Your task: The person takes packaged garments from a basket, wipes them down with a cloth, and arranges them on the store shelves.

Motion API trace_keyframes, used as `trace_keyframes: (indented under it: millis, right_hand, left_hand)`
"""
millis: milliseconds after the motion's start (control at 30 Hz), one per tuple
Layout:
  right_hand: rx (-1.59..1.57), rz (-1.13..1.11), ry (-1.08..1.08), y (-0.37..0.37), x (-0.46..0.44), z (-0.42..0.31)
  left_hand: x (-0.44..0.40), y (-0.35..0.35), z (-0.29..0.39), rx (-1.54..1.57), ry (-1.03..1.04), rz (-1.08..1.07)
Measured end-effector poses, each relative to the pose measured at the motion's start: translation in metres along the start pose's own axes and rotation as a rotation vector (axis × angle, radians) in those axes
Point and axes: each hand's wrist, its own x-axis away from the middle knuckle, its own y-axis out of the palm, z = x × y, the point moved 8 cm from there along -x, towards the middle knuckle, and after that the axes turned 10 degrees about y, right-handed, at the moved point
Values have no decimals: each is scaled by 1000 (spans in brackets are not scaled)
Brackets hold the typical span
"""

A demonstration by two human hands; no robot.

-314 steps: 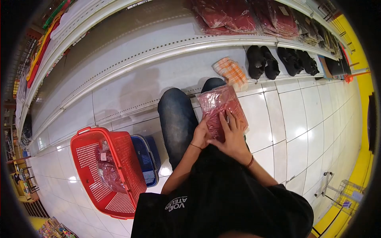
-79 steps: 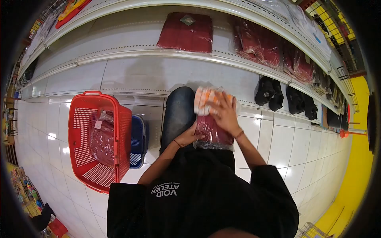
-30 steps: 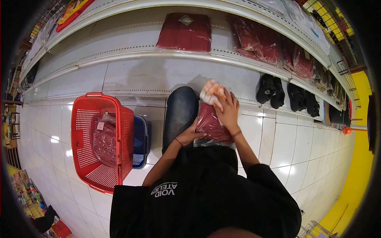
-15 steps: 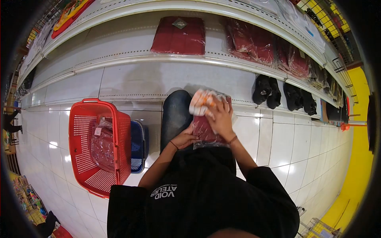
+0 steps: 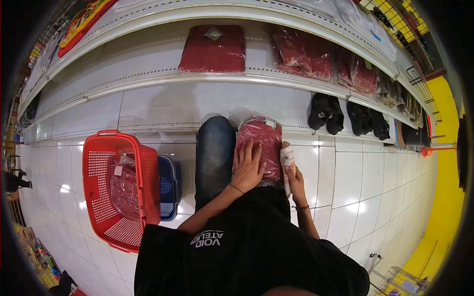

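A dark red folded garment in a clear plastic bag [image 5: 259, 133] rests on my lap. Across its upper face my left hand [image 5: 249, 167] lies flat, fingers spread. On the package's right side, my right hand [image 5: 295, 183] is closed on a white and orange cloth [image 5: 287, 157], which runs along the package's edge. Part of the package's lower end is hidden by my left hand and my black shirt.
To my left on the tiled floor stand a red basket [image 5: 148, 170] with a bagged red garment [image 5: 124, 190] in it and a blue basket [image 5: 169, 207]. Ahead, a shelf [image 5: 148, 79] carries more bagged red garments [image 5: 212, 48]; black shoes [image 5: 321, 112] sit below.
My right hand has moved with the cloth from the package's top down to its right edge. My left hand has gone from the left edge onto the package's face.
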Motion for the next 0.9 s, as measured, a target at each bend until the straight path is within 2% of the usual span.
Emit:
trace_keyframes:
  millis: [67,133,200,267,333,400,467,500,533,600,633,667,733,767,833,900]
  right_hand:
    - [-57,38,20,-5,-1,-6]
    - [-224,-80,106,0,-7,-6]
    - [-318,-129,117,16,6,-35]
    - [-656,-273,109,31,12,-54]
    - [-692,-367,98,44,25,-72]
    - [-488,-436,-34,63,43,-93]
    - [-465,-389,-31,69,48,-90]
    - [-401,-415,-93,70,55,-96]
    - [-337,-437,-154,73,62,-104]
    - [-322,-445,-212,66,61,-106]
    - [-316,-343,-159,57,57,-101]
    - [-308,-242,-106,45,53,-97]
    - [-302,-148,-107,18,32,-88]
    - [-330,-145,-109,10,24,-91]
    - [-359,-138,-106,2,13,-95]
    - [-182,-32,-188,-3,8,-107]
  left_hand:
    - [-4,13,-3,-36,-127,-76]
    - [-8,25,-8,4,-140,-102]
    - [-6,32,-14,290,-226,-89]
    - [-10,11,-11,381,-253,-153]
    - [-17,-10,-3,933,-145,46]
    - [-8,-7,-10,1044,-183,108]
    - [-10,-16,2,1791,-163,228]
    - [-11,-19,8,2036,-167,250]
    - [-8,-20,4,2035,-166,254]
    - [10,-1,-11,2124,-436,131]
    - [17,6,-15,2284,-513,107]
    - [20,13,-19,2288,-518,105]
    - [32,28,-43,1880,-654,126]
    - [42,44,-62,1687,-728,26]
    - [54,54,-73,1752,-763,59]
    - [56,52,-72,1814,-793,94]
